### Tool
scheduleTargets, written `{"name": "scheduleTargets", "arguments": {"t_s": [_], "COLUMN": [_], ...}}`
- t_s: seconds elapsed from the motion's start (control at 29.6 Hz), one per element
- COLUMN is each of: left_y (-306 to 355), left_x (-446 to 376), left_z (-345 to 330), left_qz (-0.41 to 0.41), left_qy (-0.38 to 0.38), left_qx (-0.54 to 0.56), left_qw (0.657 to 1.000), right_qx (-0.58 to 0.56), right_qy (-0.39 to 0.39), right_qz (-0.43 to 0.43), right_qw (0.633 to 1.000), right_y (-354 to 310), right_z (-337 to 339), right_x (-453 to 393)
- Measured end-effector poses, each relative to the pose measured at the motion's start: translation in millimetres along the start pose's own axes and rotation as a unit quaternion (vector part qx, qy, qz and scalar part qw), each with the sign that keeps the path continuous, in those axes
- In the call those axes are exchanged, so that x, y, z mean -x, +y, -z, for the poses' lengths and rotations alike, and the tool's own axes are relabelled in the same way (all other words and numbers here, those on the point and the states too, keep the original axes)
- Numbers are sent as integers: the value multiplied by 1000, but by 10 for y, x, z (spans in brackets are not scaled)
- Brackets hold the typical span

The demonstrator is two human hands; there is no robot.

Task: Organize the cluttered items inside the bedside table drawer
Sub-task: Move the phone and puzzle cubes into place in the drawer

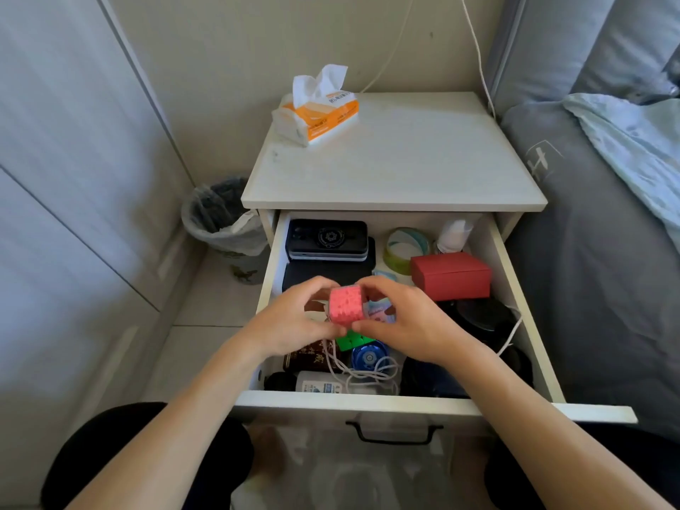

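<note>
Both hands are up over the open drawer [513, 288], and between them sits a pink cube [346, 304]. The left hand [294, 325] pinches it from its left side, the right hand [408, 322] curls around its right side, so each grip is closed on the cube and it hangs clear above the clutter, not resting on anything.

Take the cube as the landmark. Straight below it lies a green puzzle cube [351, 340], and just nearer than that a blue yo-yo [369, 357] with a white cord [353, 373] looping over a white bottle [320, 381] at the drawer's front edge. Beyond the cube and to its left, a black phone box [327, 239] is stacked on a dark flat case. Beyond and to its right stand a roll of green tape [404, 252] and a red box [450, 274].

To do this well, I'd say keep the cube level and lift it out, not drag it, since that cord could snag. It looks like early going: the front half is a tangle. The counter [397, 167] beyond holds only a tissue pack [316, 112] at its far left, a sensible staging spot. Pairing the two cubes would be tidy.
</note>
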State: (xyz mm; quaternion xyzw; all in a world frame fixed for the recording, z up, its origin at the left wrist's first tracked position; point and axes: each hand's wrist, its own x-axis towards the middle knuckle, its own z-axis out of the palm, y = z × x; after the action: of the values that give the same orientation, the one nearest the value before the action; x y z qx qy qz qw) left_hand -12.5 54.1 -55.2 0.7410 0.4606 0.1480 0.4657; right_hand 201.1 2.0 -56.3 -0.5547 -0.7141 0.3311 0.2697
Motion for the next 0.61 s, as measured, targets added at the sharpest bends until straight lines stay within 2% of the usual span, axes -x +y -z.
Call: {"name": "scheduleTargets", "arguments": {"t_s": [0.1,0.2,0.27,0.41,0.47,0.61], "left_y": [-18,24,85,148,121,-14], "left_x": [12,-69,-135,-207,-216,-213], "left_z": [-97,-188,-163,171,359,457], "left_qz": [-7,-39,-46,-24,-11,5], "left_qy": [-16,0,17,78,88,50], "left_qx": [-83,-192,-201,-127,-155,-222], "left_qw": [996,981,978,989,984,974], "right_qx": [-17,-50,-68,-53,-24,29], "right_qy": [52,136,160,98,84,100], "right_qz": [-14,-62,-90,-88,-73,-81], "right_qw": [998,987,981,990,993,991], "right_y": [1,41,89,98,101,80], "right_z": [34,103,146,155,126,137], "right_x": [16,26,39,106,126,48]}}
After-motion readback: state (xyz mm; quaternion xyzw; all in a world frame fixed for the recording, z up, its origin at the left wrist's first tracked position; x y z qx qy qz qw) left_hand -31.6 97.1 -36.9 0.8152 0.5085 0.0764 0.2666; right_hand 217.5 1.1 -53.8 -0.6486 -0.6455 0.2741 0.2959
